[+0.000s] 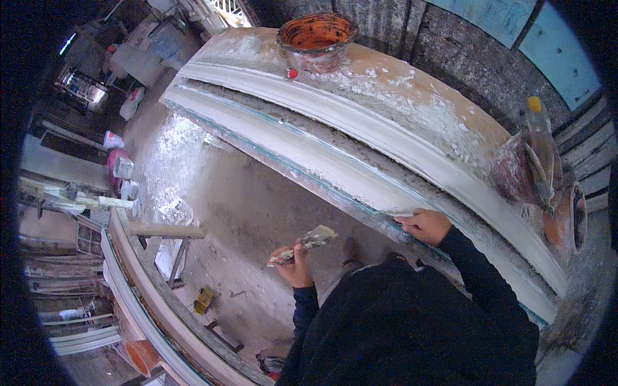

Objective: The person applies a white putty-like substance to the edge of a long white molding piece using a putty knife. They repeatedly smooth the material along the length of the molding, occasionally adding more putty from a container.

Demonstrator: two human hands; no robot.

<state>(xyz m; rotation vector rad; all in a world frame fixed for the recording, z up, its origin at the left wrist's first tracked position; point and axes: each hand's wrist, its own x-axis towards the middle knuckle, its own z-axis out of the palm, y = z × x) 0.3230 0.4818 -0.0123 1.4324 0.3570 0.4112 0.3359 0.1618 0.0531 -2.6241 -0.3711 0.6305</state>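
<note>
Smoothing wet plaster on a long white moulding [335,151] that is lying along the tabletop [412,90], seen from the head camera.

The right hand [425,225] is pressing on the near edge of the moulding, fingers [408,220] together and bent over the rim, apparently on a small pale scraper, though it is too hidden to be sure. The left hand [295,265] is hanging off the tabletop, well apart from the moulding, fingers clamped around a plaster-caked trowel [302,246]. An orange bucket [317,35] is standing at the far end. Judging by this, the work is mid-finishing; the next pass is likely calling for steady pressure along the curve.
</note>
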